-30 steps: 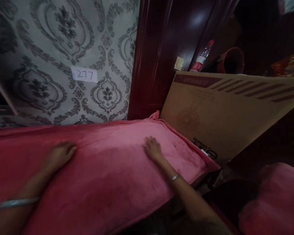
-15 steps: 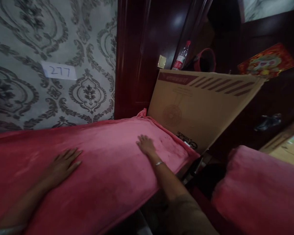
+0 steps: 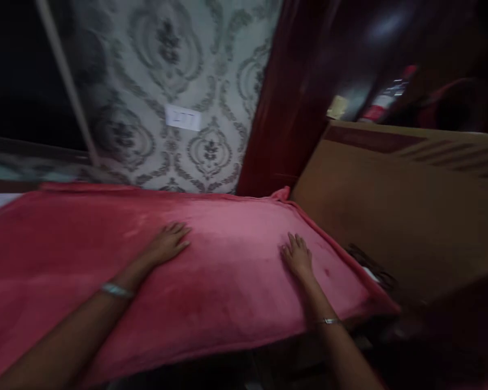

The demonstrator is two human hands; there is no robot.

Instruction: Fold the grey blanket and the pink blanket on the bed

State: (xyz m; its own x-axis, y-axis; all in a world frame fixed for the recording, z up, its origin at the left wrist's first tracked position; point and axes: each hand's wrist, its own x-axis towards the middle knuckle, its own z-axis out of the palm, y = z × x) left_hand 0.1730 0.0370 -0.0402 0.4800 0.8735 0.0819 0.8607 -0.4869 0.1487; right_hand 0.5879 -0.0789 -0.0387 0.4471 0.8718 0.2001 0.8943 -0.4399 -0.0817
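Observation:
A pink plush cover (image 3: 228, 281) lies spread over a long flat surface in front of me. My left hand (image 3: 169, 242) rests on it left of the middle, palm down with the fingers stretched out. Farther right, my right hand (image 3: 297, 255) also lies flat on the plush, fingers spread, near the cover's right end. Neither hand holds anything. The cover looks mostly smooth, with a small bunched corner (image 3: 281, 194) at the back right. What supports the cover is hidden beneath it.
A large cardboard box (image 3: 398, 206) stands against the cover's right end. Behind it is a plastic bottle (image 3: 386, 100) with a red cap. Patterned wallpaper (image 3: 146, 97) with a paper label (image 3: 183, 117) and a dark red door frame (image 3: 276, 119) rise along the back.
My view has swung left, bringing a dark panel and the cover's left end into sight. Both hands remain flat on the cover; the left now lies farther back and closer to the right.

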